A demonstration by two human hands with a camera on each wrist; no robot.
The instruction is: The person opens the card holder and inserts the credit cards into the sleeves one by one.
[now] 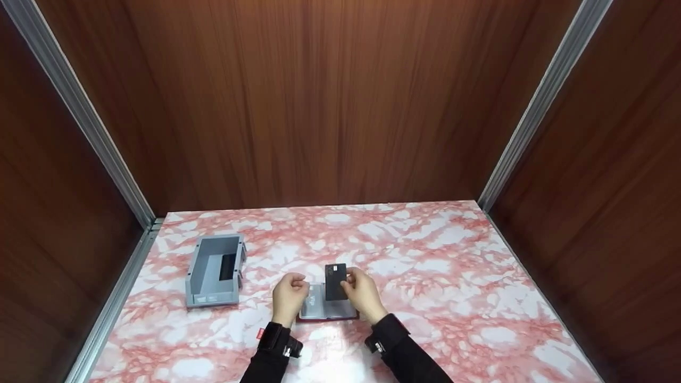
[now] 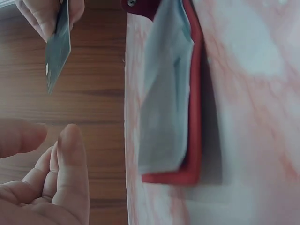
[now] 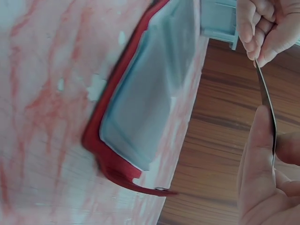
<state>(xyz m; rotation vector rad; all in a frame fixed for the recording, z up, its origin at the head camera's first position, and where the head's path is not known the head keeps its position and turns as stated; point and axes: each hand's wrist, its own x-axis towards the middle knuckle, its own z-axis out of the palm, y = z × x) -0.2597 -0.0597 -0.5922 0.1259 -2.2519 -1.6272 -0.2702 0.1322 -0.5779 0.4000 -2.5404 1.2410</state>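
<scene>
My right hand [image 1: 366, 295] pinches a black card [image 1: 333, 279] by its right edge, thumb on the near face. The card has a small light patch near its top and is held up over an open red card holder [image 1: 314, 304]. Clear plastic sleeves [image 3: 140, 98] fan up from the holder's red cover in the right wrist view. My left hand [image 1: 290, 299] hovers at the holder's left side. Its fingers are loosely bent and hold nothing; thumb and forefinger stand apart in the left wrist view, short of the card [image 2: 58, 56].
A grey plastic bin [image 1: 213, 295] stands on the left of the table, with a dark flat item [image 1: 227, 267] inside against its right wall. The tabletop [image 1: 425, 298] has a red and white marbled pattern. Brown wood-look panels [image 1: 319, 106] enclose the back and sides.
</scene>
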